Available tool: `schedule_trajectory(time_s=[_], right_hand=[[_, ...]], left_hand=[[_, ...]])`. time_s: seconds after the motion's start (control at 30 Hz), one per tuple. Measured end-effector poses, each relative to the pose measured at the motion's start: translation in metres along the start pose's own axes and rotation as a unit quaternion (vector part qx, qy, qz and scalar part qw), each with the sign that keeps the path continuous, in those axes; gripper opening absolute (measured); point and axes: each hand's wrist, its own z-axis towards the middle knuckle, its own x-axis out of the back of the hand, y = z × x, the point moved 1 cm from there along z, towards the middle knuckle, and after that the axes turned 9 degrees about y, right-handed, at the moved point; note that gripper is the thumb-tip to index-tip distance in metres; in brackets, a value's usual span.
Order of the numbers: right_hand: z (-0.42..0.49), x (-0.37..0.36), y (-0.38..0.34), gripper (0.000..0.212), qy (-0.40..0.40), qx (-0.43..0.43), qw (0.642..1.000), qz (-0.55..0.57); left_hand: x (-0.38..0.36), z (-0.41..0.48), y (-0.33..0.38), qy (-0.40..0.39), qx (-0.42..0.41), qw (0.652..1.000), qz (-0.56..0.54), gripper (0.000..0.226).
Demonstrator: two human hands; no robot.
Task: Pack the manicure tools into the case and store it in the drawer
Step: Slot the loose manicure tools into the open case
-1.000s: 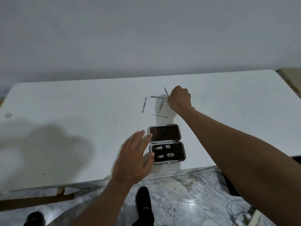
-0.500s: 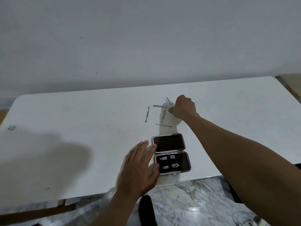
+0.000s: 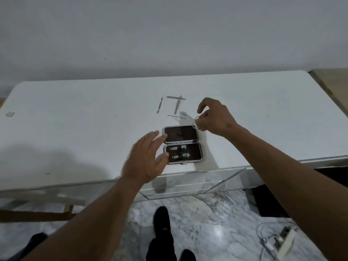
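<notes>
While my left hand (image 3: 146, 159) is lying flat with its fingers spread on the white table (image 3: 75, 129), its fingertips are touching the left edge of the open case (image 3: 182, 145). The case is lying near the table's near edge, with its far half showing a dark lining and its near half holding two nail clippers (image 3: 179, 152). I am holding small scissors (image 3: 194, 122) in my right hand (image 3: 214, 117), pinching the finger loops between thumb and curled fingers just beyond the case's far right corner; the blades are blurring and pointing left. Farther back, four loose tools are lying on the table: a cuticle pusher (image 3: 159, 107) to the left, two crossed flat tools (image 3: 177, 102) beside it, and a thin probe (image 3: 174, 116) nearer to the case. A dark shadow is falling across the table's left side.
</notes>
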Motion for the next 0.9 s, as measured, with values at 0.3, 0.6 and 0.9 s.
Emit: schedule_trajectory(time_s=[0.3,0.6,0.9], right_hand=[[-0.034,0.008,0.021,0.018,-0.136,0.052,0.986,-0.076],[-0.048,0.005,0.030,0.019,-0.145,0.039,0.983,-0.105],[-0.056,0.001,0.026,0.010,-0.057,0.142,0.964,-0.216]], left_hand=[[0.000,-0.001,-0.001,-0.006,0.007,1.000,0.007,0.059],[-0.001,-0.002,-0.001,-0.006,0.017,1.000,0.003,0.057],[-0.001,-0.001,-0.002,-0.007,0.021,1.000,0.000,0.057]])
